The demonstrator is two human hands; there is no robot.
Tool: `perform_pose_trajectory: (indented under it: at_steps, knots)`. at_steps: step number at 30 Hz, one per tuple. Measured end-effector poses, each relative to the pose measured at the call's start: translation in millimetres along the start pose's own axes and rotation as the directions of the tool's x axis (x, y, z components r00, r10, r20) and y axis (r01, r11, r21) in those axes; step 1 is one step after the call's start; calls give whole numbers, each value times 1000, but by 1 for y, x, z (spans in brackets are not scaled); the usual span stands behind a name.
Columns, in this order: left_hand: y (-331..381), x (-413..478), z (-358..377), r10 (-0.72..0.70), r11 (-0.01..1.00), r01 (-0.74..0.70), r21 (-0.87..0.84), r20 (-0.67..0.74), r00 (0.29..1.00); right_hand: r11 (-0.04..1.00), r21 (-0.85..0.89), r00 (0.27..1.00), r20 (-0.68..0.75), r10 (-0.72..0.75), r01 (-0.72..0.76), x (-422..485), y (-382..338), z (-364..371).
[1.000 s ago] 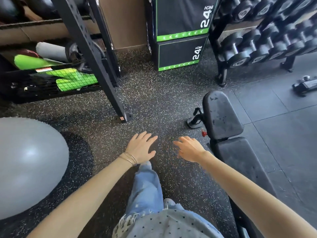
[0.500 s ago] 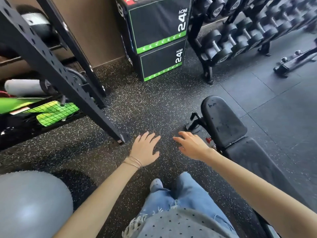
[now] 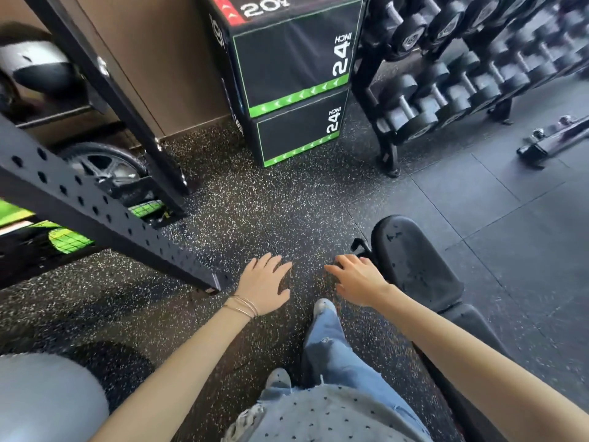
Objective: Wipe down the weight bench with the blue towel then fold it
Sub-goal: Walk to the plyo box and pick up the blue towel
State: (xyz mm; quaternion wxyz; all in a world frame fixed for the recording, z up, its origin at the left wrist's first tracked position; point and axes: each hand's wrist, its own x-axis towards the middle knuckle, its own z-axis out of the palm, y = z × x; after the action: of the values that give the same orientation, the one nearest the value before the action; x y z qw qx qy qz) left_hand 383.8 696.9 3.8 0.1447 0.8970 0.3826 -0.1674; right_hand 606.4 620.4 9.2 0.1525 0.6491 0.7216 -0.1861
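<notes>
The black padded weight bench [image 3: 417, 266] stands at my right, its scuffed upper pad pointing away from me and its longer pad running back under my right arm. My right hand [image 3: 358, 279] hovers just left of the pad's edge, fingers spread, holding nothing. My left hand [image 3: 264, 283], with thin bracelets on the wrist, is held out flat over the speckled floor, also holding nothing. No blue towel is in view.
A black perforated rack leg [image 3: 105, 215] slants across the left. Stacked black-and-green plyo boxes [image 3: 293, 84] stand ahead, a dumbbell rack [image 3: 446, 90] at the right back. A grey exercise ball [image 3: 44, 400] sits at lower left. My jeans and shoes are below.
The view has swung and moved forward: boxes and dumbbell rack look closer, the ball has slid to the lower left. Both hands stay spread; the right one is nearer the bench pad.
</notes>
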Motion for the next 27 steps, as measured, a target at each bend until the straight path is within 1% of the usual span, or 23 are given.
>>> perform_pose_trajectory:
  at_steps: [2,5,9,14,17,27]
  knots:
    - [-2,33,-19,-5,1000,5,5,-4,1000,1000,15,1000,-8,7,-7,22,28,-20]
    - [1,81,-46,-5,1000,5,17,-22,1000,999,48,997,-68,28,-25,47,66,-48]
    - [18,130,-67,17,1000,-17,6,-49,999,998,54,998,-53,28,-25,66,105,-65]
    - [23,163,-70,12,1000,-12,-7,33,999,998,42,998,17,56,-57,85,138,-68]
    - [13,184,-76,-11,1000,11,-6,56,998,999,25,997,59,41,-42,102,150,-72]
    - [-46,286,-113,30,1000,-30,1,133,991,996,63,998,31,54,-56,211,183,-126]
